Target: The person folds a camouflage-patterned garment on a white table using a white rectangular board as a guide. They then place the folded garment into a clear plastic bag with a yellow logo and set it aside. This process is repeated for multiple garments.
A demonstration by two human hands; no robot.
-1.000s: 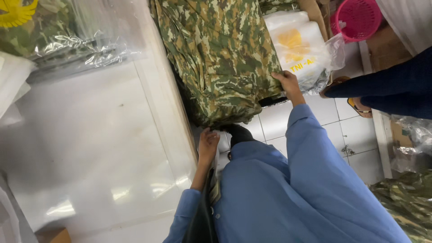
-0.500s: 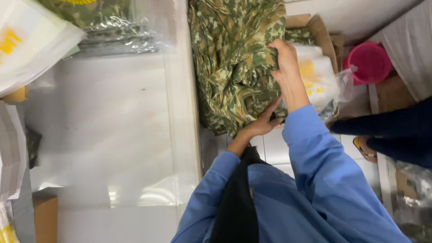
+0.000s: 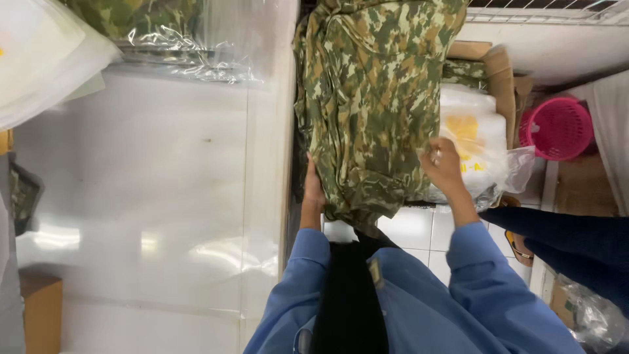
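Note:
A green and brown camouflage garment [image 3: 370,98] hangs down beside the white table's edge [image 3: 285,164]. My left hand [image 3: 313,190] grips the garment's lower left edge, next to the table side. My right hand [image 3: 442,167] holds its right edge, fingers pinched on the fabric, just in front of a white plastic bag with yellow print [image 3: 475,141]. Both my arms are in blue sleeves, and a black strip of cloth runs down my front.
A clear plastic sheet [image 3: 151,196] covers the white table. Bagged camouflage cloth [image 3: 151,26] lies at its far end. A cardboard box [image 3: 501,72], a pink basket [image 3: 557,128] and another person's dark blue sleeve [image 3: 563,239] are on the right, over white floor tiles.
My view has shifted, so the garment sits more central. My right hand has dropped from the garment's upper right edge to lower down, and my left hand has slid to its left edge.

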